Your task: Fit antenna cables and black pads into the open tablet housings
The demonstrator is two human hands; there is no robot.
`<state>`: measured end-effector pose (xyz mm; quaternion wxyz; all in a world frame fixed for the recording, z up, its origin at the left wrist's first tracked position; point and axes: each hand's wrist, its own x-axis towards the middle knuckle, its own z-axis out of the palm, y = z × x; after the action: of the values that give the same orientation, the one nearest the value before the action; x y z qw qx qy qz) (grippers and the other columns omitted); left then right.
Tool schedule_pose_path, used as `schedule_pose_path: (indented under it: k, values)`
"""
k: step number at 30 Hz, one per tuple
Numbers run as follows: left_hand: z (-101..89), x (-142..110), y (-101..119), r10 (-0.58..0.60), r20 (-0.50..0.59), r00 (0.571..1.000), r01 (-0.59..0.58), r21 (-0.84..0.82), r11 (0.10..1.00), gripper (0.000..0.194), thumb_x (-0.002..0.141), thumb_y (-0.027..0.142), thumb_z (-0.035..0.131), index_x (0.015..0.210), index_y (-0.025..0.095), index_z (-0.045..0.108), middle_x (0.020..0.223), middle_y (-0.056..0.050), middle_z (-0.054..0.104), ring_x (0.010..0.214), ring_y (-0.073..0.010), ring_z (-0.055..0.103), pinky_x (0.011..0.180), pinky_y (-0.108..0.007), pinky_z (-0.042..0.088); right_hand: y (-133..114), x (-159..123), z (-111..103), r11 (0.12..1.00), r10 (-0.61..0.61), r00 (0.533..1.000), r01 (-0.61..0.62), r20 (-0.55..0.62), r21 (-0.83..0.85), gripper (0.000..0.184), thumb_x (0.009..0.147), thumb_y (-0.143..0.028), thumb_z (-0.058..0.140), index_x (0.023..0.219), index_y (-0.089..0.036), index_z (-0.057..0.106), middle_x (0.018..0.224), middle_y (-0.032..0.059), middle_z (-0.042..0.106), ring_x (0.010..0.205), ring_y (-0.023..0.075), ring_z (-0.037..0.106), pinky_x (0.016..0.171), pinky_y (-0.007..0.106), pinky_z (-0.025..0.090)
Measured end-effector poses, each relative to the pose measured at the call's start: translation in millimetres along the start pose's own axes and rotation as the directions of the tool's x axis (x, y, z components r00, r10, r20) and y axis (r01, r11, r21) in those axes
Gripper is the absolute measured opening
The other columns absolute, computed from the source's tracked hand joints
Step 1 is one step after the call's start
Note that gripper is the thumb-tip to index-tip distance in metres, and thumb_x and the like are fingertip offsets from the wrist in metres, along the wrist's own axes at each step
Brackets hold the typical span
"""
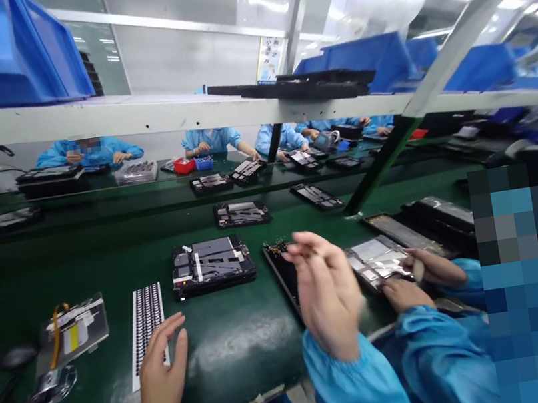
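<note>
My left hand (166,372) rests with its fingers spread at the lower edge of a white sheet (139,315) bearing rows of small black pieces. My right hand (326,287) is raised over the bench, thumb and fingers pinched together; a tiny dark speck shows at the tips, too small to name. Behind it lies a black tray (279,270), partly hidden, with many tiny gold and black bits (276,248) heaped at its far end. Between my hands, farther back, sits a stack of opened tablet-like devices (212,264) with grey inner parts and white strips showing.
A flat panel with an orange ribbon cable (57,334) lies left. At right, a co-worker's hands (407,285) work on another opened device (376,259). More devices (242,213) lie farther back. A slanted post (379,161) and a white overhead shelf (160,120) cross the view.
</note>
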<state>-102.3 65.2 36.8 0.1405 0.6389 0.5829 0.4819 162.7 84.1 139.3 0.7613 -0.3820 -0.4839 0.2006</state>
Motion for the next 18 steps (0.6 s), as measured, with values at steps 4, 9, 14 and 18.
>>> schedule_pose_path:
  k: [4,9,14,18]
  values:
    - [4.9,58.8,86.3,0.076,0.108,0.991,-0.051,-0.220,0.974,0.029,0.092,0.046,0.056,0.110,0.028,0.070,0.116,-0.004,0.071,0.111,-0.0229,0.065,0.097,-0.038,0.054,67.9,81.8,20.9,0.977,0.196,0.968,-0.180,0.155,-0.111,0.023,0.099,-0.042,0.047,0.103,-0.021,0.056,0.128,0.0080,0.063,0.117,0.0192,0.061,0.102,0.041,0.049]
    - [68.6,175.4,106.3,-0.096,0.251,0.963,0.159,-0.246,0.956,0.024,0.097,0.034,0.052,0.111,0.022,0.067,0.119,-0.005,0.068,0.111,-0.0194,0.063,0.101,-0.034,0.049,177.7,173.1,12.6,0.810,0.468,0.876,-0.371,0.118,-0.455,0.028,0.097,-0.040,0.058,0.107,-0.015,0.063,0.114,0.0076,0.067,0.103,0.0203,0.065,0.092,0.040,0.054]
    - [150.6,281.1,38.8,-0.302,0.397,0.867,0.360,-0.079,0.930,0.031,0.093,0.036,0.061,0.116,0.016,0.062,0.119,-0.009,0.064,0.106,-0.0217,0.063,0.092,-0.044,0.054,261.8,220.2,6.0,0.650,0.592,0.802,-0.416,0.081,-0.636,0.035,0.096,-0.037,0.062,0.124,-0.016,0.059,0.124,0.0081,0.061,0.106,0.0229,0.064,0.089,0.043,0.056]
    - [201.1,326.0,-9.6,-0.413,0.457,0.788,0.451,0.030,0.892,0.037,0.094,0.039,0.060,0.124,0.017,0.058,0.123,-0.009,0.061,0.105,-0.0216,0.063,0.088,-0.043,0.056,319.5,230.8,7.9,0.562,0.661,0.746,-0.428,0.074,-0.708,0.035,0.096,-0.038,0.062,0.124,-0.017,0.060,0.125,0.0077,0.061,0.107,0.0235,0.063,0.089,0.042,0.056]
